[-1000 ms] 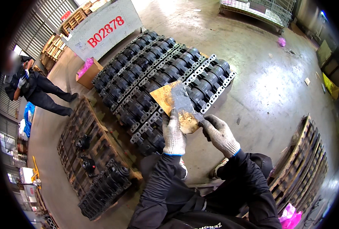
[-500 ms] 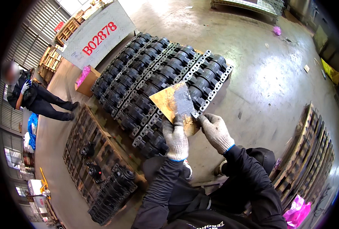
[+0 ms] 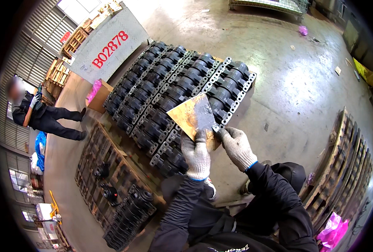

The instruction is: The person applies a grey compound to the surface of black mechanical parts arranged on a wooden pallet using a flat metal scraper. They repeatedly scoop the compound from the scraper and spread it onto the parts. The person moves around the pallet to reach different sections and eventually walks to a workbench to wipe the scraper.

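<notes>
My left hand, in a pale knit glove with dark-stained fingers, grips the near edge of a flat tan board with a dark grey smear over its right part. My right hand, gloved alike, is closed in a pinch on a small flat metal piece at the board's right edge. Its full shape is hidden by my fingers. Just beyond the board lie several rows of black track rollers with holed mounting strips along their sides, stacked on a pallet.
At left, a wooden pallet bears two loose black parts and a row of rollers. Another pallet stands right. A grey panel, a cardboard box and a person in dark clothes are farther left.
The whole view has shifted slightly, so the rollers and the person sit a little lower and more to the right. Both hands keep their hold; the person's legs have changed stance.
</notes>
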`<action>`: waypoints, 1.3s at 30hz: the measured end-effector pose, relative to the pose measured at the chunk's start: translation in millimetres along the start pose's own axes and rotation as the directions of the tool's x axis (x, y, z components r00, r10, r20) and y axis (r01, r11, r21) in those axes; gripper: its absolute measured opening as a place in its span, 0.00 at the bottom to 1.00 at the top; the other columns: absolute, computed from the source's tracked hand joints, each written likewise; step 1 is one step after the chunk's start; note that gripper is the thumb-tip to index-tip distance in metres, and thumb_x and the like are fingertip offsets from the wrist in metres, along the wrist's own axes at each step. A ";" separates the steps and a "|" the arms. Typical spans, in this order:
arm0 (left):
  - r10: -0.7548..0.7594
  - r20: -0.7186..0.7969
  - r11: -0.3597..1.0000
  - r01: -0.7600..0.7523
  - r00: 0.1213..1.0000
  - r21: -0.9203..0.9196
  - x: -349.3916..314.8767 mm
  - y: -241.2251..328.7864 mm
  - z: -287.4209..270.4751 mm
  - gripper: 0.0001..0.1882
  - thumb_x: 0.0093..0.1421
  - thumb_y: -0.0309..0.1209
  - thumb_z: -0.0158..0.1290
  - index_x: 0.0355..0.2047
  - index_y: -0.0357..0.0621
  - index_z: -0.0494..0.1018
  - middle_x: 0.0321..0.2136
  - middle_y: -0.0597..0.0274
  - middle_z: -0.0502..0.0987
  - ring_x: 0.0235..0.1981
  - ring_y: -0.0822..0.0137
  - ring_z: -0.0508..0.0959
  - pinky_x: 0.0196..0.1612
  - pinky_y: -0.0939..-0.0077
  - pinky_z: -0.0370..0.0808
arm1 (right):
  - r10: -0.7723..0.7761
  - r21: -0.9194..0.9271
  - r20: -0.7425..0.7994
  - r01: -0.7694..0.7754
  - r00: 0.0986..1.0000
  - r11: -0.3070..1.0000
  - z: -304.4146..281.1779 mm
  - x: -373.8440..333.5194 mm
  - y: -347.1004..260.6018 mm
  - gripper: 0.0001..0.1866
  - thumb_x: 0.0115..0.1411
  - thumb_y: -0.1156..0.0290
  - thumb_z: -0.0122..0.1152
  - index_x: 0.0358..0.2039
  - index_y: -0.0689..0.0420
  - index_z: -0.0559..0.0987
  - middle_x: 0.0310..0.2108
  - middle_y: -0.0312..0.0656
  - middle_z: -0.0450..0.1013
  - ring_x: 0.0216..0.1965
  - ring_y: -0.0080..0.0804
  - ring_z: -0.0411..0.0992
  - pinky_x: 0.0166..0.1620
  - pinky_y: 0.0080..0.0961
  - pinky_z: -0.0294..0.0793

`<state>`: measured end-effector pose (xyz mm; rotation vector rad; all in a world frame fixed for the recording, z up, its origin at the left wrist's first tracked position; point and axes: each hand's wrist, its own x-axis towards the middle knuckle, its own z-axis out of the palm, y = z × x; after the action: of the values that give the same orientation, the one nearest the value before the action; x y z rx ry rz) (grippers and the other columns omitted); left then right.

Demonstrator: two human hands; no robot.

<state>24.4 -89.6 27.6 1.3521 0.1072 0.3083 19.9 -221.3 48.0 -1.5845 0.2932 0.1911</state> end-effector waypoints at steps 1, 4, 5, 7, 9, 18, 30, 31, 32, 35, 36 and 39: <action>0.009 -0.006 1.000 -0.009 1.000 0.013 -0.4 -0.6 -0.9 0.19 0.69 0.31 0.54 0.54 0.31 0.68 0.48 0.56 0.75 0.46 0.67 0.73 0.52 0.68 0.72 | -0.002 -0.030 -0.005 0.002 1.000 1.000 0.5 0.2 0.6 0.19 0.68 0.64 0.53 0.44 0.70 0.80 0.34 0.46 0.81 0.35 0.26 0.75 0.43 0.28 0.74; 0.015 0.000 1.000 -0.015 1.000 0.027 0.2 1.2 -0.2 0.18 0.69 0.31 0.54 0.53 0.32 0.68 0.46 0.57 0.75 0.45 0.68 0.73 0.50 0.69 0.73 | -0.002 -0.041 -0.010 0.001 1.000 0.999 -1.0 1.2 0.2 0.18 0.68 0.65 0.53 0.45 0.70 0.80 0.36 0.46 0.81 0.36 0.27 0.75 0.44 0.28 0.74; -0.009 0.020 1.000 0.008 1.000 0.018 0.4 1.8 0.1 0.17 0.69 0.31 0.54 0.52 0.32 0.68 0.45 0.58 0.75 0.44 0.69 0.74 0.50 0.70 0.73 | 0.004 -0.032 -0.013 -0.004 1.000 0.999 -2.4 1.3 0.7 0.18 0.68 0.65 0.53 0.45 0.70 0.79 0.36 0.47 0.81 0.37 0.26 0.76 0.44 0.28 0.74; -0.030 0.023 0.999 0.031 0.999 -0.011 -1.3 -4.6 1.8 0.16 0.68 0.31 0.55 0.51 0.32 0.68 0.42 0.59 0.76 0.41 0.70 0.74 0.48 0.72 0.73 | -0.015 0.073 -0.003 0.015 1.000 0.997 -2.1 9.1 10.8 0.18 0.68 0.65 0.53 0.44 0.70 0.80 0.35 0.45 0.81 0.36 0.26 0.75 0.43 0.27 0.74; -0.016 0.025 1.000 0.016 1.000 0.006 -0.5 -8.2 -2.4 0.16 0.68 0.30 0.55 0.51 0.32 0.68 0.42 0.59 0.76 0.41 0.70 0.73 0.47 0.72 0.73 | 0.050 0.118 0.040 -0.054 0.998 0.992 -0.3 5.1 -1.8 0.18 0.68 0.64 0.54 0.42 0.70 0.80 0.33 0.41 0.80 0.34 0.23 0.73 0.41 0.26 0.73; 0.006 0.030 0.996 -0.009 1.000 0.087 -0.3 -3.0 0.1 0.16 0.67 0.29 0.56 0.50 0.32 0.69 0.42 0.58 0.77 0.41 0.70 0.74 0.46 0.72 0.74 | 0.133 0.167 0.071 -0.143 0.989 0.975 -5.6 -3.6 -19.0 0.18 0.67 0.63 0.53 0.39 0.67 0.81 0.29 0.37 0.76 0.30 0.21 0.69 0.37 0.24 0.71; 0.014 0.059 0.993 -0.021 0.998 0.114 -0.1 -6.6 -1.4 0.17 0.66 0.27 0.56 0.52 0.32 0.69 0.44 0.57 0.77 0.43 0.68 0.75 0.49 0.71 0.74 | 0.017 0.152 0.028 -0.021 0.999 0.988 -1.9 5.6 4.7 0.19 0.68 0.64 0.53 0.43 0.70 0.80 0.32 0.40 0.79 0.35 0.22 0.72 0.43 0.26 0.72; -0.001 0.067 0.993 -0.007 0.998 0.122 -0.1 -5.7 -1.1 0.18 0.66 0.27 0.56 0.53 0.31 0.68 0.45 0.56 0.77 0.44 0.67 0.76 0.49 0.71 0.74 | -0.002 0.143 0.014 0.000 1.000 0.990 -2.2 7.3 8.6 0.19 0.69 0.65 0.52 0.43 0.71 0.79 0.34 0.42 0.80 0.36 0.23 0.73 0.44 0.27 0.73; 0.004 0.070 0.992 -0.013 0.998 0.122 0.5 -4.4 -2.0 0.18 0.66 0.27 0.56 0.53 0.31 0.68 0.45 0.56 0.77 0.43 0.67 0.76 0.49 0.71 0.74 | -0.006 0.120 0.014 0.004 1.000 0.993 -1.9 6.7 7.3 0.19 0.68 0.65 0.52 0.43 0.71 0.80 0.33 0.42 0.80 0.35 0.24 0.73 0.43 0.27 0.73; -0.004 0.074 0.993 -0.005 0.997 0.118 1.2 -0.6 -3.4 0.18 0.66 0.26 0.56 0.53 0.31 0.68 0.45 0.56 0.77 0.43 0.68 0.76 0.49 0.72 0.74 | -0.007 0.044 0.009 0.006 1.000 0.999 -2.2 4.7 2.0 0.18 0.68 0.65 0.53 0.42 0.70 0.80 0.32 0.43 0.80 0.34 0.25 0.74 0.42 0.28 0.74; -0.021 0.072 0.994 0.013 0.997 0.113 1.1 0.8 -3.6 0.18 0.66 0.26 0.56 0.53 0.31 0.68 0.45 0.56 0.77 0.43 0.68 0.76 0.49 0.72 0.74 | -0.001 0.015 0.004 0.001 1.000 1.000 -2.7 4.9 1.7 0.18 0.68 0.65 0.53 0.42 0.70 0.80 0.32 0.44 0.80 0.34 0.26 0.74 0.42 0.29 0.74; -0.031 0.086 0.991 0.020 0.996 0.130 3.1 1.3 -5.8 0.18 0.65 0.25 0.57 0.53 0.31 0.68 0.45 0.56 0.77 0.43 0.69 0.76 0.49 0.73 0.74 | -0.015 -0.014 -0.001 0.015 1.000 1.000 -3.7 7.1 6.5 0.18 0.67 0.65 0.53 0.42 0.69 0.80 0.31 0.44 0.80 0.33 0.26 0.74 0.41 0.29 0.74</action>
<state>25.6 -83.1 27.9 1.4899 0.0718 0.2227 24.4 -225.6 39.8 -1.6008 0.2816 0.1807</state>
